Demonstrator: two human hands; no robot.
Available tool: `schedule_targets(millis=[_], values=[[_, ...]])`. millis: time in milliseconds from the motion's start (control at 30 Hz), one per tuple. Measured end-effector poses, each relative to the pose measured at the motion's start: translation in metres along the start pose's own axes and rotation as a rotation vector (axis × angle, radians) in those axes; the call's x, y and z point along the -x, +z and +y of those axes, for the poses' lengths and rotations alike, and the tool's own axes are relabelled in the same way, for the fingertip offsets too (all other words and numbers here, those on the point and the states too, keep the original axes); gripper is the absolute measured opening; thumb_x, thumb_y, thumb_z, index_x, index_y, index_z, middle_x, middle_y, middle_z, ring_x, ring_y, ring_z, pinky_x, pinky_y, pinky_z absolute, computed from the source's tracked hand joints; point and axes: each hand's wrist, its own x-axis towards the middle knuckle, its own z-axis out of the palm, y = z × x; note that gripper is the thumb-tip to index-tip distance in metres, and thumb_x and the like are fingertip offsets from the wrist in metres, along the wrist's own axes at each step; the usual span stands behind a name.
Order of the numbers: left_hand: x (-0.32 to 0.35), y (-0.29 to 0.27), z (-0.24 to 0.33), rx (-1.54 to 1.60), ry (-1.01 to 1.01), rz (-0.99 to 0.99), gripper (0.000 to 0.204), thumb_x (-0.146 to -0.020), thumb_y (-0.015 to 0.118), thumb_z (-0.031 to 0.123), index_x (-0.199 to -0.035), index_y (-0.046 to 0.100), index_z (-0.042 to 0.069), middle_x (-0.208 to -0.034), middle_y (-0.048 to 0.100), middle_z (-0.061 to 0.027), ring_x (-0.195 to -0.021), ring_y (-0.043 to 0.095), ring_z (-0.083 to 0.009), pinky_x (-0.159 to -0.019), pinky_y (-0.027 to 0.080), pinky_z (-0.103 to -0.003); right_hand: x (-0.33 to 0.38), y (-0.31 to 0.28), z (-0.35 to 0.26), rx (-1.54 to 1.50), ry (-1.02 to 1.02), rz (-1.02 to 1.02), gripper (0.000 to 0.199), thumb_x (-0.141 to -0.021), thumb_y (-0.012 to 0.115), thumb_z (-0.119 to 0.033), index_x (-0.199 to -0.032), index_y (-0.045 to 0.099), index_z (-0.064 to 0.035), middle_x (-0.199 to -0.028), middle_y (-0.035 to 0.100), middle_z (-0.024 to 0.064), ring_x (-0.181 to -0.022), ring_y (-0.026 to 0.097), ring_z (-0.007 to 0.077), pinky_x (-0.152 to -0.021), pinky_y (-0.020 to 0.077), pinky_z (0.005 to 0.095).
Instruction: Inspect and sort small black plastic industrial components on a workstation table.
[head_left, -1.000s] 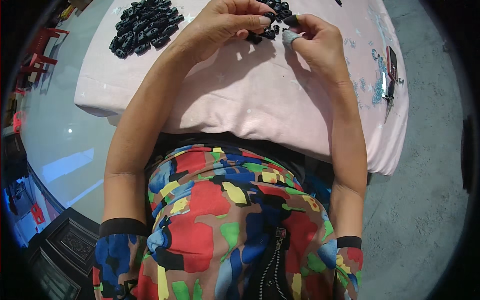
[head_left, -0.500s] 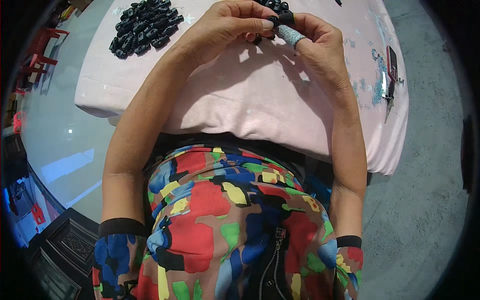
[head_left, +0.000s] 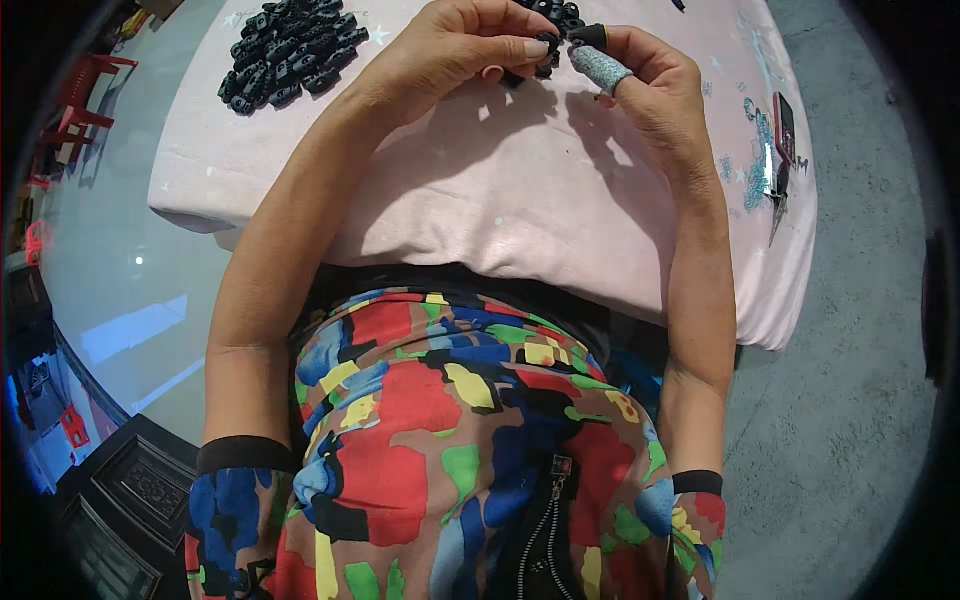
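A small black plastic part (head_left: 546, 48) is pinched between the thumb and fingers of my left hand (head_left: 450, 52). My right hand (head_left: 655, 95) is just to the right of it, a small gap away. Its thumb wears a grey speckled wrap (head_left: 602, 70) and its forefinger a black cover (head_left: 590, 37). Those two tips are nearly together; anything between them is too small to make out. Beyond my hands, more black parts (head_left: 566, 15) lie in a group, partly hidden by my left fingers.
A large heap of black parts (head_left: 290, 55) lies at the far left of the pink cloth-covered table (head_left: 480, 215). Near the right edge are a red-rimmed dark phone-like device (head_left: 785, 130) and a pointed metal tool (head_left: 777, 215). Red chairs (head_left: 80, 110) stand off to the left.
My right hand has drawn away to the right from the black part, opening a small gap. My left hand keeps its hold in nearly the same place.
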Motion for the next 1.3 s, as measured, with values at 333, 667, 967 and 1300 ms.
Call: schedule_targets(millis=[333, 667, 967, 1300], values=[[-0.002, -0.005, -0.005, -0.007, 0.003, -0.042, 0.021, -0.098, 0.071, 0.012, -0.117, 0.070, 0.004, -0.095, 0.073, -0.0015, -0.078, 0.065, -0.0075, -0.068, 0.053, -0.021, -0.002, -0.003, 0.004, -0.038, -0.048, -0.033, 0.021, -0.095, 0.070, -0.005, -0.115, 0.076, -0.0018, -0.097, 0.075, 0.0022, -0.076, 0.062, 0.0059, -0.065, 0.0523, 0.0217], [-0.002, -0.001, -0.008, -0.031, 0.004, -0.041, 0.020, -0.099, 0.070, 0.013, -0.117, 0.071, 0.005, -0.095, 0.073, -0.0012, -0.077, 0.064, -0.0062, -0.067, 0.050, -0.020, 0.003, -0.003, -0.003, 0.060, -0.058, -0.060, 0.025, -0.094, 0.065, 0.000, -0.116, 0.075, -0.0023, -0.095, 0.074, 0.0015, -0.080, 0.064, 0.0056, -0.069, 0.0536, 0.0216], [-0.002, -0.002, -0.005, -0.075, -0.005, -0.024, 0.020, -0.100, 0.070, 0.016, -0.116, 0.072, 0.005, -0.095, 0.072, 0.0012, -0.076, 0.063, -0.0055, -0.067, 0.049, -0.020, 0.002, -0.004, -0.002, 0.002, -0.071, -0.057, 0.024, -0.094, 0.065, -0.001, -0.115, 0.075, -0.0014, -0.094, 0.074, 0.0017, -0.079, 0.064, 0.0056, -0.068, 0.0537, 0.0214], [-0.004, -0.005, -0.010, 0.076, -0.061, -0.082, 0.019, -0.101, 0.068, 0.015, -0.117, 0.071, 0.005, -0.095, 0.073, 0.0001, -0.077, 0.066, -0.0056, -0.062, 0.051, -0.019, 0.002, -0.007, -0.002, -0.009, -0.074, -0.044, 0.026, -0.093, 0.061, 0.001, -0.114, 0.076, -0.0006, -0.094, 0.074, 0.0030, -0.076, 0.063, 0.0064, -0.068, 0.0539, 0.0221]])
